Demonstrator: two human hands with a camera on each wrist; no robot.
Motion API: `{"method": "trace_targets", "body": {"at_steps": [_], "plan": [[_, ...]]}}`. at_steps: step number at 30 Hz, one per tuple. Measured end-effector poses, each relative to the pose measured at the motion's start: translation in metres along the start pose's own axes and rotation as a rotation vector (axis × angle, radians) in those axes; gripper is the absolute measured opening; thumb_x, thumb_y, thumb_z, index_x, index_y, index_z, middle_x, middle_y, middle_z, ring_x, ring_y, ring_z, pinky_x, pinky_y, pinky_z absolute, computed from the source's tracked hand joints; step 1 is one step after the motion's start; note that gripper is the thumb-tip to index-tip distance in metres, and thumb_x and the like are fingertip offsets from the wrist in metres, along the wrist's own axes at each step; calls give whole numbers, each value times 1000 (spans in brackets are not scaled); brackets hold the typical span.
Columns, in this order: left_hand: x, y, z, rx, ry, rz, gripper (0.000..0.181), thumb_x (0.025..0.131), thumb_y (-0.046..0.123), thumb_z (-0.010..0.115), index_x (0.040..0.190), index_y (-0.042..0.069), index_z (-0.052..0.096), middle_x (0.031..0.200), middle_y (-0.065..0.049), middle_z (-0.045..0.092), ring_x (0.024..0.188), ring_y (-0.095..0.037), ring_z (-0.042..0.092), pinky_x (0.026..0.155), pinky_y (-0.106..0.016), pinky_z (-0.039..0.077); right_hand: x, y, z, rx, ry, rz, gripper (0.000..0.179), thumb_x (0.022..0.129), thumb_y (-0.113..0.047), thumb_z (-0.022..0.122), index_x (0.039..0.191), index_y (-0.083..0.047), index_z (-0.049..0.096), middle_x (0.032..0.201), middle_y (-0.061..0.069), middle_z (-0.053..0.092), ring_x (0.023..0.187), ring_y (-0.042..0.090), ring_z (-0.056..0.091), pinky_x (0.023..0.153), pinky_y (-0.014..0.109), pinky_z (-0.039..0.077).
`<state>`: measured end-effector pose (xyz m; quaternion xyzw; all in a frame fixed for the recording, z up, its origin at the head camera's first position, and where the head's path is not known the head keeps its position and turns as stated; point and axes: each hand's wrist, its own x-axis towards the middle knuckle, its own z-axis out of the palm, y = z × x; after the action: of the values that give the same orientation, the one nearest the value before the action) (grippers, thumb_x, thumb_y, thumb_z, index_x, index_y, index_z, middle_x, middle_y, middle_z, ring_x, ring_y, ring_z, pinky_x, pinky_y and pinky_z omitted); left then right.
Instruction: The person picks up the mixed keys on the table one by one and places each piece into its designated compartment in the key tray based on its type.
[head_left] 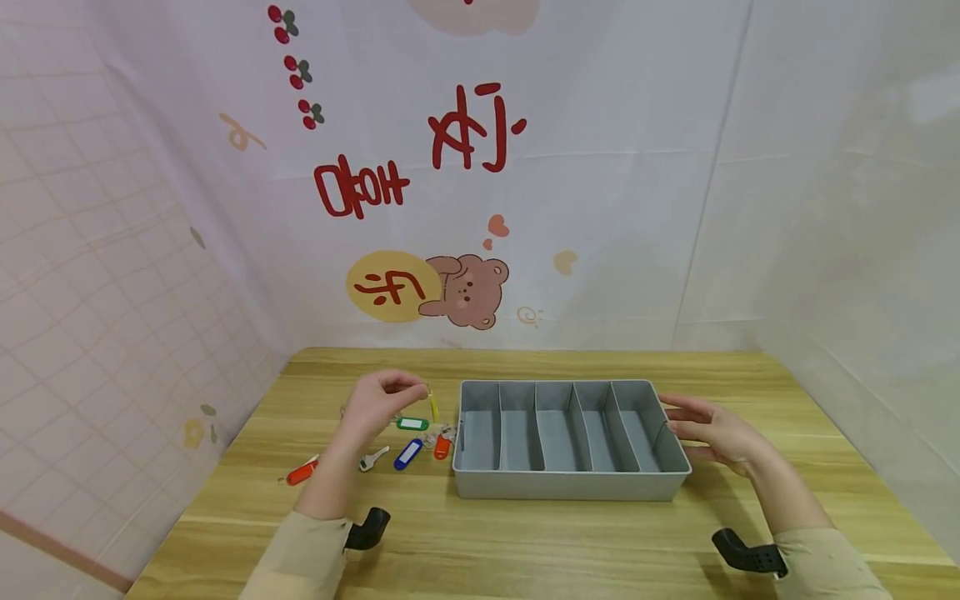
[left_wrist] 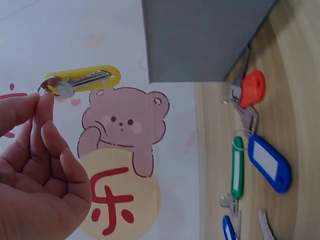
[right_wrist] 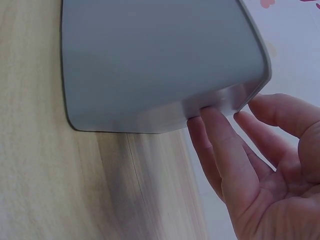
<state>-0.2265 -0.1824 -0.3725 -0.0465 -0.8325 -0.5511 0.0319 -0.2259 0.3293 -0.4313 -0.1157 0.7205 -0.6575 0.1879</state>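
Wood-grain tabletop (head_left: 562, 542), pale yellow-brown, streaked side to side, far corners rounded. Above its left half, clear of the surface: yellow key tag (left_wrist: 114, 76) with silver key (left_wrist: 92, 79), pinched between thumb and forefinger of left hand (head_left: 378, 404). On the wood around and below: green tag (head_left: 412, 424), blue tag (head_left: 408, 454), orange tag (head_left: 442, 447) just beside the tray, second key (head_left: 367, 462), red tag (head_left: 303, 472) farther left. Right of these, grey tray (head_left: 566, 485), flat on the table, five long compartments. At its right end, right hand (head_left: 708, 433): fingers parted, tips against outer wall and rim. Soft shadow (right_wrist: 120, 185) on the wood there. Behind: white cloth backdrop (head_left: 622, 208), lightly creased, printed with pinkish bear (head_left: 474, 292), yellow disc (head_left: 393, 287) bearing a red character, cherries (head_left: 297, 72) at upper left, big red lettering (head_left: 360, 187). Left side: cloth with faint pink grid (head_left: 112, 275), loosely draped. Right side: plain pale cloth (head_left: 855, 250), softly rumpled.
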Motion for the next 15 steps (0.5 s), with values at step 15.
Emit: {"method": "trace_targets", "body": {"at_steps": [15], "plan": [[6, 21, 36, -80, -91, 129, 14, 90, 13, 74, 95, 0, 76, 90, -5, 72, 81, -16, 63, 75, -34, 50, 1, 1, 0, 3, -10, -3, 44, 102, -4, 53, 142, -21, 52, 137, 14, 52, 108, 10, 62, 86, 37, 54]]}}
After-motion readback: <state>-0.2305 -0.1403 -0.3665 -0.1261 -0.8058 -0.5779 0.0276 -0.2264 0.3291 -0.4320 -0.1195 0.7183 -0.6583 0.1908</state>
